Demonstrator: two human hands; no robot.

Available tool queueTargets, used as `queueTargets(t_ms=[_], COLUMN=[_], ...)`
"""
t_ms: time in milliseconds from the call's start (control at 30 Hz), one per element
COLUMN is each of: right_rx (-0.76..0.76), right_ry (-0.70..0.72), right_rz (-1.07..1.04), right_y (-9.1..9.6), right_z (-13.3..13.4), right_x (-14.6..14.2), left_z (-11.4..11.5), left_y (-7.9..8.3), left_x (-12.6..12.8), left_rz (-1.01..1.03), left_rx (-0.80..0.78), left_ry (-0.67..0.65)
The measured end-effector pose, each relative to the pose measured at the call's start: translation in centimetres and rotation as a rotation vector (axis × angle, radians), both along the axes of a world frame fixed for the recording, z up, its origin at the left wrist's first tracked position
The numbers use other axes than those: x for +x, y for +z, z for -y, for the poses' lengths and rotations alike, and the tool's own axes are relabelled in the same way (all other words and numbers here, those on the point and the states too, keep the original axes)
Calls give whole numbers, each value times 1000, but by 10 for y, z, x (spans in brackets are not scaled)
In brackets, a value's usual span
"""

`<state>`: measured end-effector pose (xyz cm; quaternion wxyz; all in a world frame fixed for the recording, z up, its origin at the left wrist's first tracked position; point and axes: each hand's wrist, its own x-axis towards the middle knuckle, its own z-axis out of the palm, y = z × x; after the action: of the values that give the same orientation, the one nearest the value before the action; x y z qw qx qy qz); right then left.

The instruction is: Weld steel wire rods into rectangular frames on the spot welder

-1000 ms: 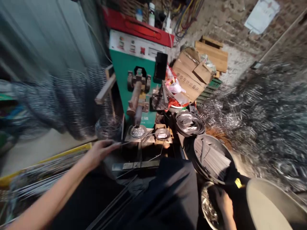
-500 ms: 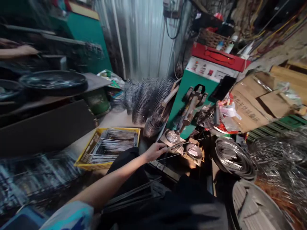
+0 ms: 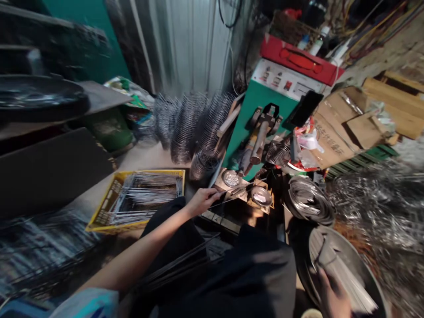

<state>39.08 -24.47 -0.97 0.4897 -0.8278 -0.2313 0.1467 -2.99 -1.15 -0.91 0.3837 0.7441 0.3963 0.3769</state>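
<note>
Wall [image 3: 195,48] — one yellow crate [image 3: 103,210] | two small dishes [image 3: 265,192] | left fingers [image 3: 208,194] — wire [image 3: 228,191]

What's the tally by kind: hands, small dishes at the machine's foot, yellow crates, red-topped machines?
Hands: 2 (left hand, right hand)
Small dishes: 2 (shiny-bits dish, other dish)
Yellow crate: 1
Red-topped machine: 1
Total: 6

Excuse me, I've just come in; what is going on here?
Someone's left hand is pinching a thin metal wire in front of a green machine. The right hand is at a large round pan of flat grey strips, though blur hides whether it grips one. A yellow crate holding wire pieces sits off to the left.
</note>
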Motion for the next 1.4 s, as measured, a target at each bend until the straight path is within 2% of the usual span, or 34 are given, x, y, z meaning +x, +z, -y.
queueTargets(t_ms=[33, 133, 200, 267, 367, 467, 600, 733, 867, 1033, 1233, 1400], right_rx=[-16, 99, 141, 166, 194, 202, 237, 246, 261, 309, 232, 259], right_ry=[40, 270, 374, 432, 417, 381, 481, 594, 577, 566, 578, 500], right_rz=[-14, -168, -271, -355, -391, -277, -129, -316, -581, -692, -668, -588], right_y=[3, 8, 6, 1, -6, -4, 3, -2, -19, -32, -33, -28], right_z=[-7, -45, -66, -73, -69, -71, -97, -139, -177, -204, -212, -208], right_x=[-8, -38, -57, -69, -74, -73, -88, -124, -160, -184, -191, -170], left_z=[1, 5, 8, 10, 9, 5, 1, 3, 9, 15, 9, -8], left_y=[1, 3, 5, 6, 5, 1, -6, -10, -10, -7, -5, -7], left_x=[0, 0, -2, -5, -9, -7, 2, 9, 14, 18, 11, -11], left_rz=[-6, -31, -51, -62, -62, -62, -65, -61, -52, -50, -53, -57], left_rx=[-4, -8, -19, -44, -77, -90, -87, -56, -63, -49, -82, -142], left_ry=[1, 9, 23, 31, 25, 16, 17, 37, 58, 81, 75, 34])
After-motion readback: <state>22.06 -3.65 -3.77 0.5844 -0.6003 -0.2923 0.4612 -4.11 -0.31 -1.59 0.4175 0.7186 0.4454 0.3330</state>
